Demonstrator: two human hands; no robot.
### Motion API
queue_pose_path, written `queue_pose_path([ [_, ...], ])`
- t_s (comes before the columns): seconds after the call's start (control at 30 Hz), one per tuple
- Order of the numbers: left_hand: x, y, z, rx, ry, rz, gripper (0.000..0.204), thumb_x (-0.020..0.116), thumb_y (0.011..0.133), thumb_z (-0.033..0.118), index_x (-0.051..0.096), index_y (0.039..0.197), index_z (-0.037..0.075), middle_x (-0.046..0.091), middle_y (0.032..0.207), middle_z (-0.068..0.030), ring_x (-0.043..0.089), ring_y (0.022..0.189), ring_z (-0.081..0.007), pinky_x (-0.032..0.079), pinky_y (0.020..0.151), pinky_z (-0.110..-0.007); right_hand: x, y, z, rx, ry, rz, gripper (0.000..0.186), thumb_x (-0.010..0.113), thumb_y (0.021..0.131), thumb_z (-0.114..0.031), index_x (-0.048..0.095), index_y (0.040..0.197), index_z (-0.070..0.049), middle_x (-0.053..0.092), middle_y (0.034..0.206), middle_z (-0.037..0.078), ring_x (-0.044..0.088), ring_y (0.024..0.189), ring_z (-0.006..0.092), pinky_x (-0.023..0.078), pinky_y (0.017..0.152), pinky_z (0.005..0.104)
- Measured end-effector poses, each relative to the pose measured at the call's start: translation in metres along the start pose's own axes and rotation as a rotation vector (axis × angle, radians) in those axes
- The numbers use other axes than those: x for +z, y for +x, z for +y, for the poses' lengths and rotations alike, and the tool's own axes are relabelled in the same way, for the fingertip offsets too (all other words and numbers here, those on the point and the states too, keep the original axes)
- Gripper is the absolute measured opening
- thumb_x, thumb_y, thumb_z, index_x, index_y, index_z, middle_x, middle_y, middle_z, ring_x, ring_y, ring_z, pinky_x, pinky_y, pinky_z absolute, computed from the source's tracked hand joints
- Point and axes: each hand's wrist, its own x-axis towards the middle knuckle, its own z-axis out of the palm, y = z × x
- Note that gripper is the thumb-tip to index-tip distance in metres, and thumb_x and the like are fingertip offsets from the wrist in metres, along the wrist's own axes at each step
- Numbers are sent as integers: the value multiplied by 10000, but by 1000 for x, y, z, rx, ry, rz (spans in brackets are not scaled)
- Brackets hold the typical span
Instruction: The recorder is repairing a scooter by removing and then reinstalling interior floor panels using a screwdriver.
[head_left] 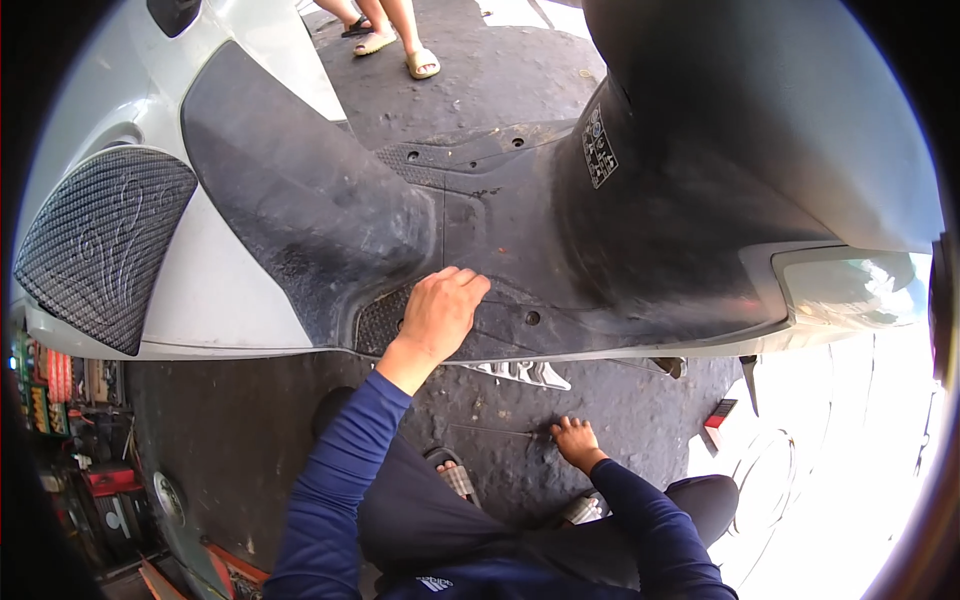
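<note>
Over the scooter [320,190], left hand [440,312] curled, its hold can't be told; beside the scooter, thin rod [500,431] is gripped by right hand [577,445].

Over the scooter's footboard [515,225] a passage is left open, hemmed in by dark bodywork rising on the left [290,170] and on the right [680,210], its near edge partly blocked by the left hand [438,312]. Below, the strip of floor [640,395] is narrowed by a silver metal part [522,374] and crossed by a thin rod [495,431] reaching to the right hand [577,445], while nearer room is obstructed by a sandalled foot [456,476].
</note>
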Motion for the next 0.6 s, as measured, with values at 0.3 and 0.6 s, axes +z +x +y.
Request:
queue_pose_path([
  [0.3,-6,-11,-3,114,60,-70,196,653,718,2,643,912,34,629,828,-82,614,833,-275,519,726,-389,-181,-32,-20,-357,966,288,336,668,807,-125,549,1099,-10,592,989,145,628,929,291,501,826,391],
  [0.6,-3,-20,-22,-108,-354,21,259,693,791,42,669,1048,15,692,974,-99,661,927,-248,524,807,-344,-402,-51,-33,-954,1952,1181,526,565,879,-608,371,990,-132,400,647,20,359,461,84,324,430,252],
])
